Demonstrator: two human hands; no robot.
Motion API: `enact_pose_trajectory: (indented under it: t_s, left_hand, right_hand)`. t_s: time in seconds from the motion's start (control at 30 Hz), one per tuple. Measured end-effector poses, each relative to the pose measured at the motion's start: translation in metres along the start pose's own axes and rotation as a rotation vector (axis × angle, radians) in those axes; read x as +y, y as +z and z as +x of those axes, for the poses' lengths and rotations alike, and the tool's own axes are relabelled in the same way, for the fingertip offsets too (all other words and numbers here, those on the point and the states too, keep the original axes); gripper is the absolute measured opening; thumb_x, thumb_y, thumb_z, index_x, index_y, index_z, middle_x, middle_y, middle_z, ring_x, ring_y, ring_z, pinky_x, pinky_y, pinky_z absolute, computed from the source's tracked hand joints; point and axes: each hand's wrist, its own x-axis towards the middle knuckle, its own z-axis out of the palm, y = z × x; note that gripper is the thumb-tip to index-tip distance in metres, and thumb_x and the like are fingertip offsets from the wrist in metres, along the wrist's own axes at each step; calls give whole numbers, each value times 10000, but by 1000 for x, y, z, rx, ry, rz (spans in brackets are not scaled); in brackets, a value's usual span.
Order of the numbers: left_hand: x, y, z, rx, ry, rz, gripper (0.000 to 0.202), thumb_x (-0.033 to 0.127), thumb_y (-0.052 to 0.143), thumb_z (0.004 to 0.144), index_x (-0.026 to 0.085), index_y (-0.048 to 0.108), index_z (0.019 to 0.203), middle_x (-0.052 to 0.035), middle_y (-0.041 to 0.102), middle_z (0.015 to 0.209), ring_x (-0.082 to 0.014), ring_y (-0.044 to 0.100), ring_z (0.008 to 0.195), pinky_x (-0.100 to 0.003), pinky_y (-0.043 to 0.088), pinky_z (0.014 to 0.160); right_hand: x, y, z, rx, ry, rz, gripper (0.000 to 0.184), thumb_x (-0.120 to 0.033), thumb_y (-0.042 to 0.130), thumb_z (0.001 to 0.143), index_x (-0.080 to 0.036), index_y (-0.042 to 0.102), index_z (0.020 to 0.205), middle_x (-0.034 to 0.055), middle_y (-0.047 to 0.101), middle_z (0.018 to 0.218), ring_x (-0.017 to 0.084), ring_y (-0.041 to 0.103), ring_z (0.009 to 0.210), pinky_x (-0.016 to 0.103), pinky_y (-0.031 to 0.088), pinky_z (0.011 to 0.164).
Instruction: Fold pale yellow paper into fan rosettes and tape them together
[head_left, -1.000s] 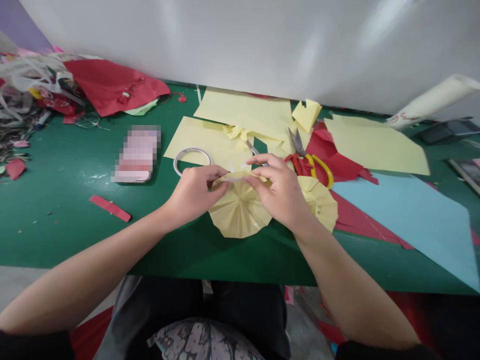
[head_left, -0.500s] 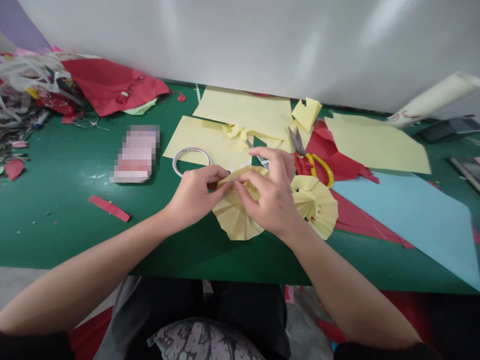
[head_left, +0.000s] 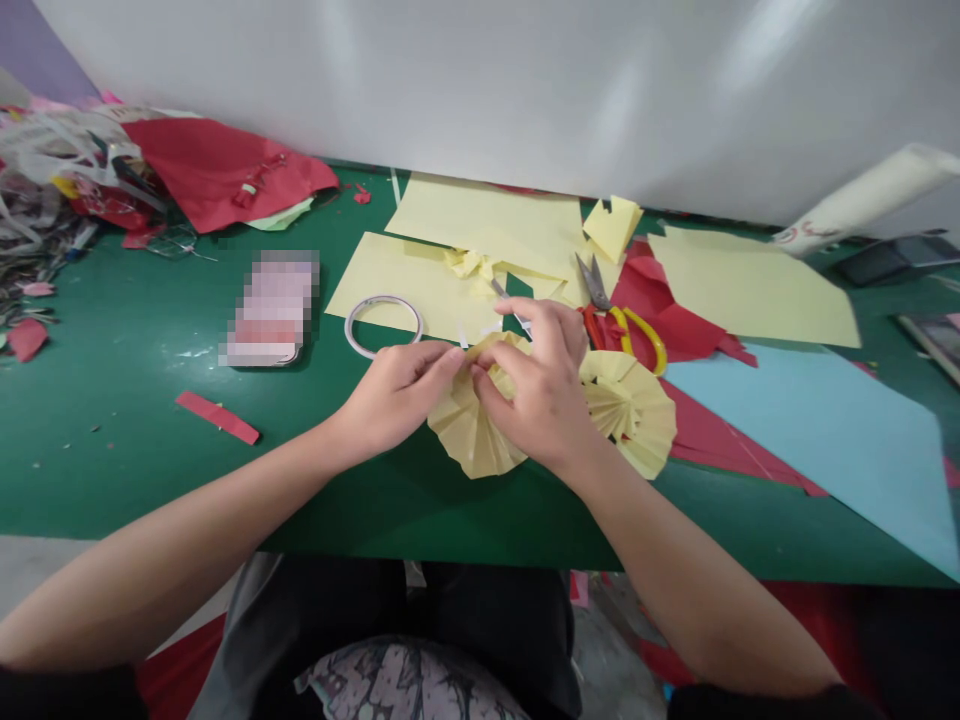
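Observation:
Over the green table, a pleated yellow paper rosette (head_left: 478, 445) is pinched at its upper left edge between my two hands. My left hand (head_left: 397, 395) is closed, its thumb pressed on the paper from the left. My right hand (head_left: 544, 390) covers the rosette's right part, its thumb and bent fingers closed at the same edge and the index finger raised. A second pleated yellow rosette (head_left: 637, 410) lies just right of my right hand. Beyond my left hand rests a roll of tape (head_left: 384, 325). Part of a grey-bladed tool shows behind my right fingers.
Scissors with yellow handles (head_left: 641, 340) lie on red paper (head_left: 671, 305) behind the second rosette. Yellow sheets (head_left: 487, 215) and a light blue sheet (head_left: 825, 430) spread across the back and right. A blurred-out phone (head_left: 271, 305) and a red strip (head_left: 219, 417) lie left.
My left thumb has moved up and now lies straighter along the rosette's edge. The rosette has shifted slightly; my right hand has barely moved.

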Motion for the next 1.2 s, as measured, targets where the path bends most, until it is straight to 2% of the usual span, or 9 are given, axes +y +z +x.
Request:
enact_pose_trajectory:
  t_s: [0.07,0.23,0.4,0.67,0.93,1.03,1.2]
  left_hand:
    - [-1,-1,1,21,-28,-26,305,290,342,860,163,408,591,36,354,557,-76,344,539,-213,261,492]
    - [-8,2,2,2,-118,-155,182,288,395,838,170,488,737,38,429,624,-69,373,559,-203,285,514]
    - [-13,4,4,-21,-185,-292,199,310,438,818,157,518,720,33,453,619,-69,395,565,-204,291,510]
    - [-7,3,1,-6,-143,-229,190,290,494,782,142,602,732,-4,581,687,-93,496,638,-210,363,573]
    - [-2,3,1,19,-186,-152,203,301,539,748,135,612,658,4,572,619,-75,454,550,-203,334,506]
    - [-5,5,0,23,-192,-186,211,314,538,745,137,612,657,-3,577,627,-83,464,565,-215,345,522]
    - [-10,10,0,8,-211,-286,208,322,539,740,137,611,675,-18,588,662,-104,495,621,-237,364,570]
  right_hand:
    - [0,0,0,-6,3,-2,161,-235,510,782,-176,588,653,94,493,1143,275,403,1109,445,350,906]
    - [1,0,0,-15,16,0,170,-247,524,775,-174,569,628,93,509,1128,277,417,1103,446,349,900]
    - [1,0,-1,-26,21,32,171,-227,529,765,-165,560,608,103,513,1115,281,415,1104,449,352,902]
    - [-2,-1,-1,-97,107,189,201,-243,542,745,-171,568,560,86,499,1107,266,403,1099,454,357,921]
    - [-7,-2,0,-165,221,289,258,-247,551,724,-180,544,475,64,546,1051,257,432,1069,473,355,926]
    - [-8,-3,1,-206,260,325,283,-222,538,725,-184,528,445,61,567,997,246,457,1032,473,364,923]
    - [-11,-4,2,-241,296,360,240,-188,531,700,-180,527,461,74,540,1093,266,429,1089,491,346,944]
